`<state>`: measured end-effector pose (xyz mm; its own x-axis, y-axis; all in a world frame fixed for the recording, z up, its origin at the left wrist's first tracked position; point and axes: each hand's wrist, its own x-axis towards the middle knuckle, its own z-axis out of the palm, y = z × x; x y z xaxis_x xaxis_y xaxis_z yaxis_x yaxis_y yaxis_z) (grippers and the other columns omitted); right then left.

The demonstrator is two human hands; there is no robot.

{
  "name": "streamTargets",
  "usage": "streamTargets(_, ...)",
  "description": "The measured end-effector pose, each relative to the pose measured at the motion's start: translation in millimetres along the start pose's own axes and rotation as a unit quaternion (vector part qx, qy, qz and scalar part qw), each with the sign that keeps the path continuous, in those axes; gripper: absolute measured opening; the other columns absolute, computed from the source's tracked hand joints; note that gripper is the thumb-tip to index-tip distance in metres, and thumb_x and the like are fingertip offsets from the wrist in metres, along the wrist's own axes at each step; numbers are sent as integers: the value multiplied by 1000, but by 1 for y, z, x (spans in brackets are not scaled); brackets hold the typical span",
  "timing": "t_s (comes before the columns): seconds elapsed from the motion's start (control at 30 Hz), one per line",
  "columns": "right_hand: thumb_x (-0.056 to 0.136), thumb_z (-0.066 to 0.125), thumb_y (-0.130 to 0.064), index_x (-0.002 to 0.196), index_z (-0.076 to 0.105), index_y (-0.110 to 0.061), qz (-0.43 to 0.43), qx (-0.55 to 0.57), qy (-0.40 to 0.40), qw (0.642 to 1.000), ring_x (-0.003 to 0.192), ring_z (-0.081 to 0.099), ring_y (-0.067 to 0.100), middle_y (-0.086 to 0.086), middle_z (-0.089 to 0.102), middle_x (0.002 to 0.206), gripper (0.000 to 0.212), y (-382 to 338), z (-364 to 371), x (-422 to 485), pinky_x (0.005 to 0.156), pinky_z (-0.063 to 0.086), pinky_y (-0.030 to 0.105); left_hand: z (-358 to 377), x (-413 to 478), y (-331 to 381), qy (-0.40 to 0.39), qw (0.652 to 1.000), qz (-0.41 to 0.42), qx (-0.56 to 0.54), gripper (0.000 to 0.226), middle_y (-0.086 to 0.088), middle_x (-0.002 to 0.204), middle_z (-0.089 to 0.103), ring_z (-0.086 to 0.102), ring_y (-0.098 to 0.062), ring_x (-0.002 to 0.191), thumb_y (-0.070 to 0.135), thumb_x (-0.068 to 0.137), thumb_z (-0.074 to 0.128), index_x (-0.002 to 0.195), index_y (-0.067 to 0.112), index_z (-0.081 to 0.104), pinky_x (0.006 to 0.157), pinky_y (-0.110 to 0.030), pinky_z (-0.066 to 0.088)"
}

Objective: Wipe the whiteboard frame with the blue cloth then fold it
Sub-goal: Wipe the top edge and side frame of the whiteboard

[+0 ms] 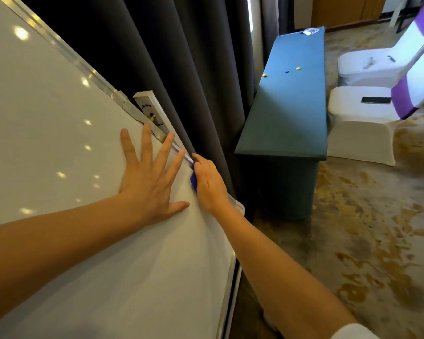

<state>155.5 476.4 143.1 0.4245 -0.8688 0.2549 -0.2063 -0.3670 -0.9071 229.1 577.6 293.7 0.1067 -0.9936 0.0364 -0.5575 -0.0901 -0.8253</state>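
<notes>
Our left hand (149, 174) lies flat on the whiteboard (59, 143) near its right edge, fingers straight and spread, holding nothing, likely there to steady the board. Our right hand (209, 184) wraps over that edge, clamping the blue cloth (194, 181) against the frame (231, 285) (only a sliver of blue peeks out). Its fingers curl behind the edge, so the cloth hugs the rail. Folding isn't due yet, we judge.

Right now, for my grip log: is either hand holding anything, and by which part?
The right hand holds the blue cloth, mostly hidden under it; which part cannot be told. The left hand holds nothing.
</notes>
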Motion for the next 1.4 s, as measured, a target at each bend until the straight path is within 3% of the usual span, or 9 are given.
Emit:
streamTargets(0.17,101,40,-19,107,50,-13,107,-142,-44,983,95,59,27,10,60,108,14,81,-18,-46,87,51,48,1,3,4,10,1000,4,3,112,-21,156,-25,-25,-59,135,93,64,4,149,24,-21,104,-78,-7)
streamTargets(0.27,103,34,-30,99,54,-13,239,-6,-19,971,91,60,27,10,63,100,27,98,-23,-42,89,49,47,-1,4,11,22,999,25,1,111,-21,158,-22,-26,-58,135,91,65,2,150,24,-18,105,-75,-8)
streamTargets(0.4,101,32,-50,129,55,-8,478,230,38,847,105,56,29,13,61,113,56,110,-26,-32,96,42,41,2,13,26,38,996,80,0,107,-23,158,-19,-26,-56,136,88,71,6,152,22,-13,109,-71,-10)
streamTargets(0.6,97,44,-52,102,65,-11,546,428,78,716,86,67,32,16,69,94,46,114,-13,-44,79,58,45,15,28,51,30,983,178,-21,96,-22,158,-18,-31,-50,137,81,79,7,152,20,-13,111,-66,-10)
streamTargets(0.8,99,31,-58,122,56,-11,557,300,75,771,78,57,22,3,58,86,57,121,-17,-35,78,48,39,16,52,73,0,959,280,-36,87,-16,161,-9,-26,-41,142,74,85,15,152,22,-8,111,-61,-20)
streamTargets(1.0,98,41,-54,105,64,-16,592,444,104,664,86,68,31,13,71,97,44,127,-8,-38,76,58,44,22,67,78,-20,965,263,-19,86,-16,161,-4,-20,-44,143,73,86,12,152,20,-7,111,-64,-12)
streamTargets(1.2,106,27,-35,130,54,-9,630,404,8,663,111,61,33,13,63,126,45,113,9,-78,93,52,46,18,55,79,-70,968,241,-26,83,-18,161,-8,-20,-42,144,69,89,13,152,20,-8,114,-61,-10)
streamTargets(1.33,104,34,-43,92,66,-17,627,417,43,657,52,62,22,4,69,66,43,133,-24,-43,48,53,32,4,43,87,-55,977,207,-14,82,-18,161,-8,-20,-43,144,67,90,15,153,18,-4,115,-59,-9)
streamTargets(1.4,102,35,-46,93,66,-18,613,399,54,679,58,61,23,6,67,76,43,129,-27,-44,55,56,35,-4,27,92,-80,981,177,-10,81,-18,160,-13,-22,-44,143,67,90,16,153,20,-4,115,-61,-7)
